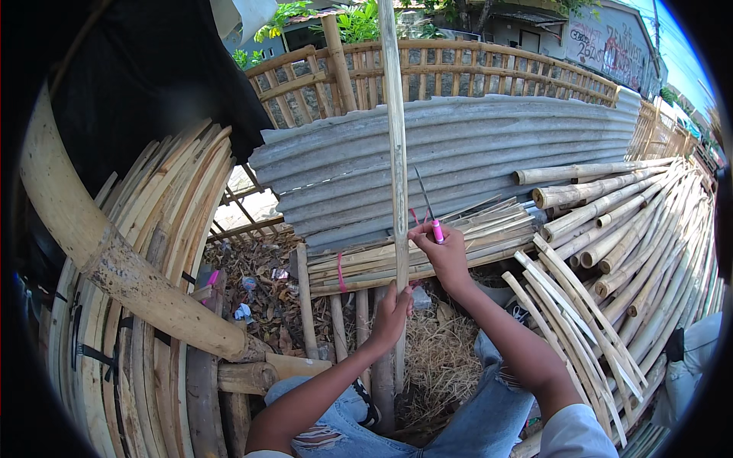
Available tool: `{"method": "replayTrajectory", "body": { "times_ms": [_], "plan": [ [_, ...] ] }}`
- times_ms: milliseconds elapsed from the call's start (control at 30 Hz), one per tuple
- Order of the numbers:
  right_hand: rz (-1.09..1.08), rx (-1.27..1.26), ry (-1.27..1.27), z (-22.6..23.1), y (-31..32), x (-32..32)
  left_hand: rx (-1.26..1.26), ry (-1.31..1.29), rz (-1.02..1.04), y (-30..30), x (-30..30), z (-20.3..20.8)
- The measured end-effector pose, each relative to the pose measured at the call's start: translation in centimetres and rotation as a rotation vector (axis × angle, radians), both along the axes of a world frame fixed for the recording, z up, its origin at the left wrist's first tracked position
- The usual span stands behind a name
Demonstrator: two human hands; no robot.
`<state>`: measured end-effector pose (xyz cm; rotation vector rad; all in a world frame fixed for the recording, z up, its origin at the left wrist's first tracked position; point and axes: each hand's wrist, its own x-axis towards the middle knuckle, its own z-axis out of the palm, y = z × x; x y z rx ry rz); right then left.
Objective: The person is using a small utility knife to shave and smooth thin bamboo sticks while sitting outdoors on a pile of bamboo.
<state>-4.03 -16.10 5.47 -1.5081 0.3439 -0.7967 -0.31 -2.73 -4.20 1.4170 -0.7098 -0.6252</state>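
Bamboo strip (398,183), one, upright; pink-handled knife (437,230), one.
We clasp the strip in our left hand (392,314), before the near edge of the tied bundle (366,270); our right hand (447,256) grasps the knife beside the strip.

So it's a head-worn left fisheye, looking down and forward over the wearer's jeans (481,401) at the left hand (391,317) and right hand (444,250) pretty close up, bamboo fence (458,69) way out toward the top.
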Motion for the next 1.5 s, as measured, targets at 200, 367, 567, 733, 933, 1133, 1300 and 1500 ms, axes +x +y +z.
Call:
{"method": "replayTrajectory", "body": {
  "times_ms": [200, 367, 567, 733, 933, 1133, 1300, 1500],
  "plan": [
    [0.080, -0.098, 0.026, -0.3, -0.5, -0.1, 0.008, -0.010, 0.003, 0.0, 0.2, -0.3],
    [0.153, -0.065, 0.036, -0.1, 0.0, -0.1, 0.015, -0.007, -0.008, 0.1, 0.4, -0.3],
    [-0.008, 0.026, 0.024, -0.3, -1.3, 0.0, -0.065, 0.081, 0.001, 0.0, 0.9, 0.2],
    [0.041, 0.113, 0.097, -1.0, -3.4, 0.0, -0.119, 0.247, -0.088, 0.3, 1.6, 1.4],
    [0.200, 0.282, 0.092, -1.9, -4.0, -0.2, -0.163, 0.346, -0.158, 0.5, 2.3, 1.9],
    [0.260, 0.091, 0.204, -1.1, -2.1, -0.2, -0.192, 0.374, -0.179, 0.7, 2.5, 1.9],
    [0.282, -0.069, 0.197, -1.5, -1.3, 0.1, -0.257, 0.401, -0.186, 0.8, 2.4, 1.8],
    [0.292, -0.006, 0.219, -1.5, -1.1, -0.1, -0.261, 0.354, -0.160, 0.7, 2.5, 2.4]
  ]
}}
